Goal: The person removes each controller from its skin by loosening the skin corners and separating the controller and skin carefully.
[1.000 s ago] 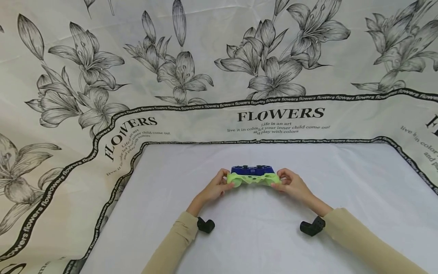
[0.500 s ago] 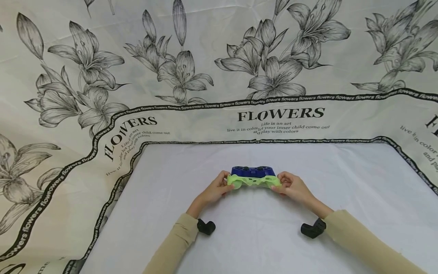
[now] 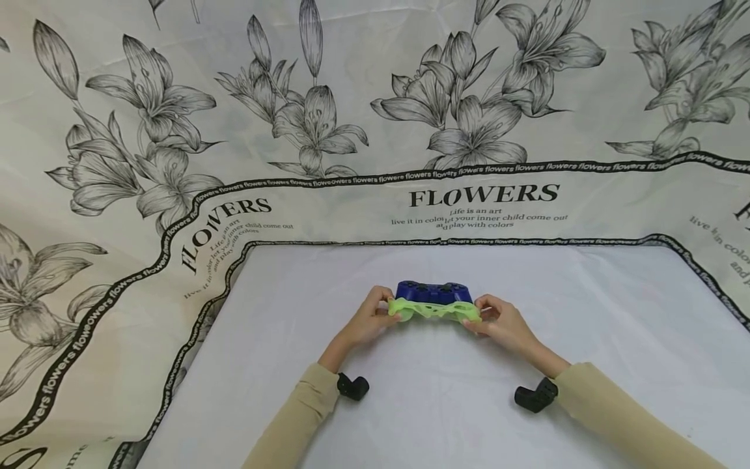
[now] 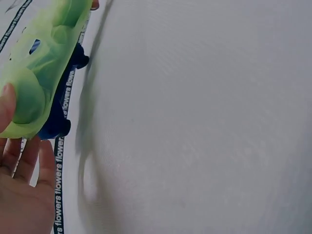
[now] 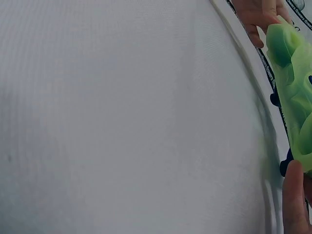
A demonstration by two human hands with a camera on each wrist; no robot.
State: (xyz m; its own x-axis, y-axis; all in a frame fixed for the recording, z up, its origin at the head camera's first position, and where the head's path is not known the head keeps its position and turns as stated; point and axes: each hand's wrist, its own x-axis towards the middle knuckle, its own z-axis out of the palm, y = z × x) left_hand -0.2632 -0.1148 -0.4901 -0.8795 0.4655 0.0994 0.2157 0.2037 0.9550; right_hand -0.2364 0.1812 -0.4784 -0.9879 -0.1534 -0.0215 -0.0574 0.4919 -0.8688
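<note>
Hands, left [image 3: 368, 320] and right [image 3: 502, 321], clamp fingers on the ends of a blue gamepad [image 3: 433, 292] half in its green cover [image 3: 433, 309], above the white cloth [image 3: 445, 404]

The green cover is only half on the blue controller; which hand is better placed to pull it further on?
Neither clearly. The left hand and right hand each grip one end of the green cover, symmetrically around the blue controller.

cover [image 3: 435, 309]: soft matt green silicone | controller [image 3: 433, 292]: glossy blue plastic | tablecloth [image 3: 586, 306]: matt white cloth
</note>
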